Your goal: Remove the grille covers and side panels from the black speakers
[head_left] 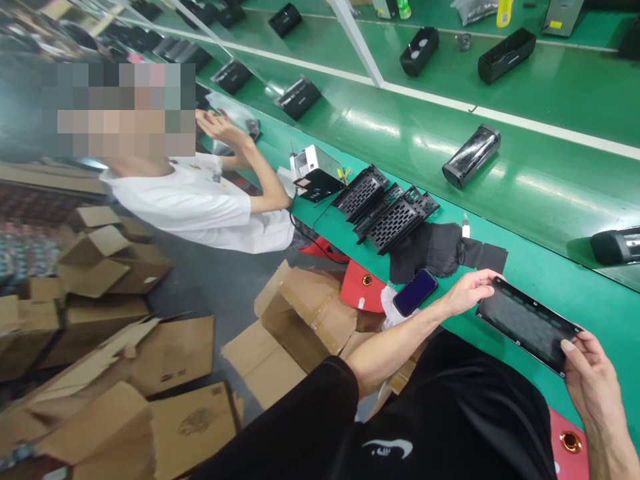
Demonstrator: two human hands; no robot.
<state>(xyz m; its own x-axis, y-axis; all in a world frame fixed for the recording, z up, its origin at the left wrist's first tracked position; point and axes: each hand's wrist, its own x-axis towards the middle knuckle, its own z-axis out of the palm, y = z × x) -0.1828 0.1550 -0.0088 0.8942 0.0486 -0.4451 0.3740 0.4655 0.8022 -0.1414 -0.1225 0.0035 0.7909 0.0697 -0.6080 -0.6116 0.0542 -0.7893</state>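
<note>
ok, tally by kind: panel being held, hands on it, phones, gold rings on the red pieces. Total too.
Held panel: 1
Hands on it: 2 (left hand, right hand)
Phone: 1
Gold rings: 2
Total: 6

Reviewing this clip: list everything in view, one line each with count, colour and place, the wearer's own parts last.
Table: one, green, centre to right
Belt: one, green, beyond table
Panel: one, black, above table
Grilles: about three, black, on table
Sheets: several, black, beside grilles
Phone: one, dark, table's near edge
Bag: one, white, by phone
Device: one, white and black, beyond grilles
Housings: several, black, on belt
Cartons: many, brown, floor
Red pieces: at least two, red, table's near side
Co-worker: one, white shirt, left
Far items: too blurred to count
Shirt: one, black, bottom
Left hand: one, bare, panel's left end
Right hand: one, bare, panel's right end
</note>
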